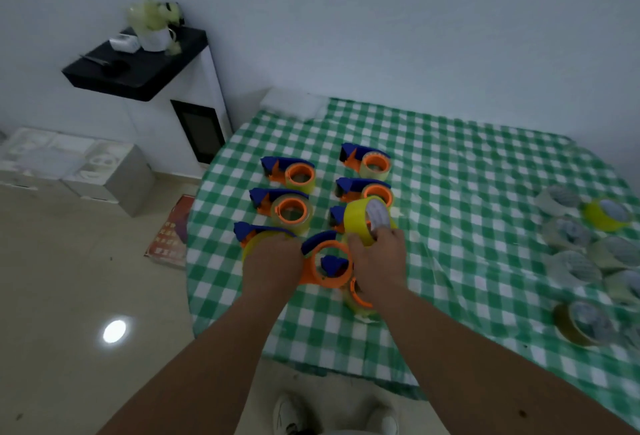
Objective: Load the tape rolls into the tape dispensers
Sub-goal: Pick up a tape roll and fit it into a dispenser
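Observation:
My left hand (273, 261) grips an empty orange and blue tape dispenser (327, 263) by its left side, just above the green checked tablecloth (467, 192). My right hand (379, 258) holds a yellow tape roll (363, 218) upright, just above and right of that dispenser. Several loaded dispensers lie in two rows behind: one at the far left (291, 171), one at the far right (369, 161). Another loaded dispenser (358, 299) is partly hidden under my right wrist.
Several loose tape rolls lie at the table's right edge, among them a yellow one (606, 214) and a brown one (581, 323). A white cabinet with a black top (145, 64) stands at the left. The table's near edge runs just above my shoes (291, 414).

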